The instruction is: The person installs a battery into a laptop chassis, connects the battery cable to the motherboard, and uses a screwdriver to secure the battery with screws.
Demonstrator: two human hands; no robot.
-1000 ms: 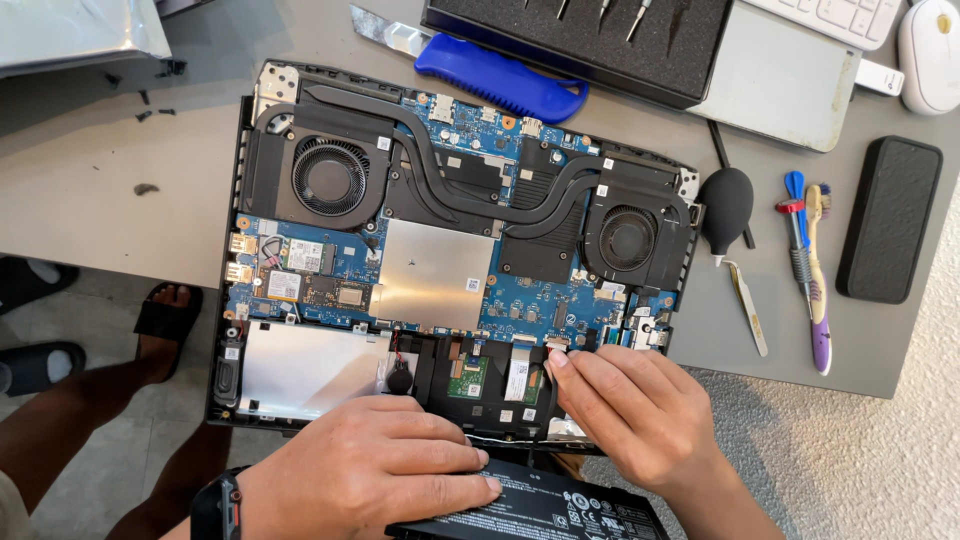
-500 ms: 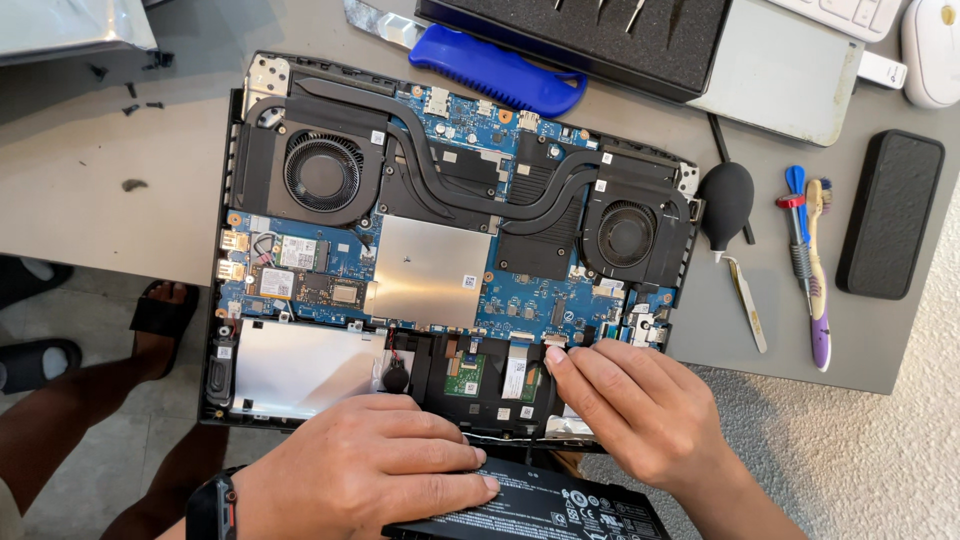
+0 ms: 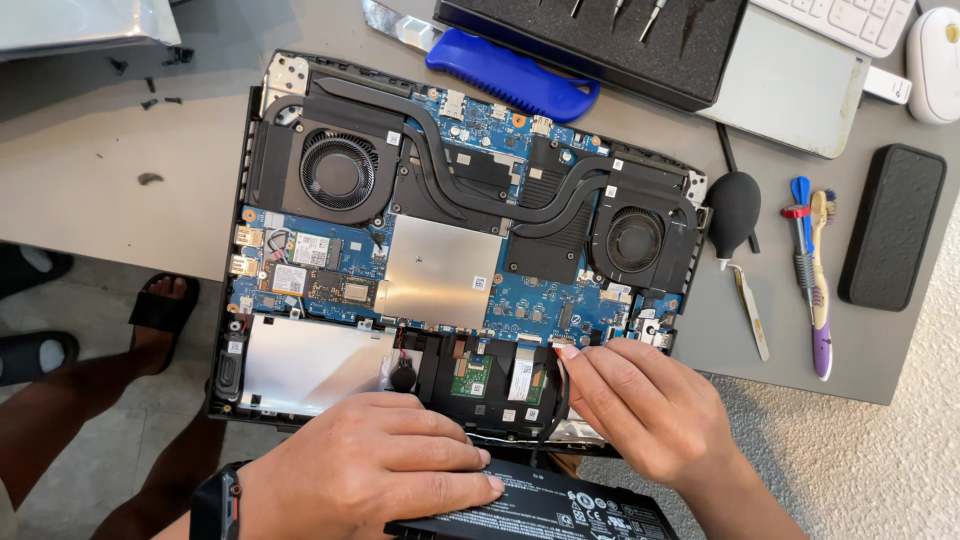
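Note:
An opened laptop point(image 3: 255, 190) lies bottom-up on the grey table, showing a blue board, two black fans point(image 3: 338, 170) and copper-dark heat pipes. My left hand point(image 3: 375, 470) presses flat on a black battery pack point(image 3: 560, 510) at the laptop's near edge. My right hand point(image 3: 645, 405) pinches a thin black cable or connector near the board's lower right, fingertips at the board edge. The battery's near part runs out of the frame.
A blue-handled tool point(image 3: 510, 78), a black tool case point(image 3: 620, 45), a black air blower point(image 3: 733, 212), tweezers point(image 3: 750, 315), brushes point(image 3: 812, 270), a black oblong case point(image 3: 892, 228), a white keyboard point(image 3: 850, 18) and a mouse point(image 3: 932, 60) lie around. Small screws point(image 3: 150, 85) sit at the far left. My sandalled feet show below the table edge.
The view has shifted slightly; both hands stay in nearly the same place on the battery and the connector.

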